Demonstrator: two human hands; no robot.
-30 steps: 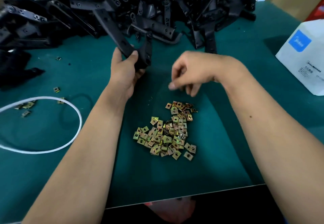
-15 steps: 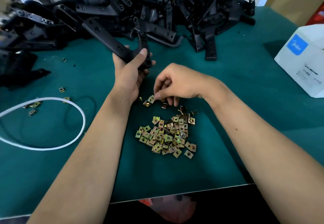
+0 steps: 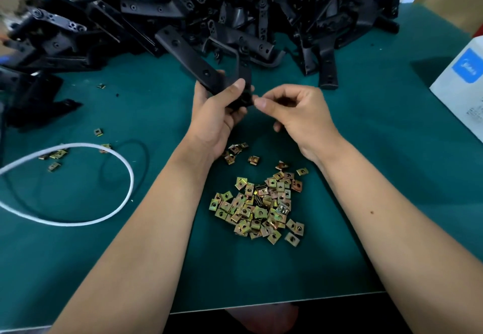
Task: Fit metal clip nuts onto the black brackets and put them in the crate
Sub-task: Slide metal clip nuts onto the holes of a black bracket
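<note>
- Since half a second ago my right hand (image 3: 292, 114) has come up off the clip nuts pile (image 3: 257, 207) and now meets the black bracket (image 3: 206, 72) at its near end; my left hand (image 3: 217, 114) has kept its grip on that bracket and brought it closer.
- Far left: dark bracket parts run off the frame edge, shapes hard to separate.
- White cord loop (image 3: 78, 184) lies on the green mat (image 3: 366, 177), its left side cut off; about five stray nuts (image 3: 56, 154) sit in and near it, two more farther up the mat.
- Left hand: fingers and thumb curled round the bracket's lower end, long arm of the bracket angled up and away to the left.
- Right hand: thumb and forefinger pinched together, touching the bracket tip. Whatever sits between them is hidden; I cannot tell if it is a nut.
- Below the hands: main pile of brass-coloured nuts, too many and too overlapped to count; roughly six loose ones just above it.
- Bracket heap (image 3: 235, 12) along the far edge, count impossible, tops cropped.
- Open mat right of the pile and between pile and near table edge.
- Far right: one white box (image 3: 465, 88), blue label, partly out of frame.
- No crate visible.
</note>
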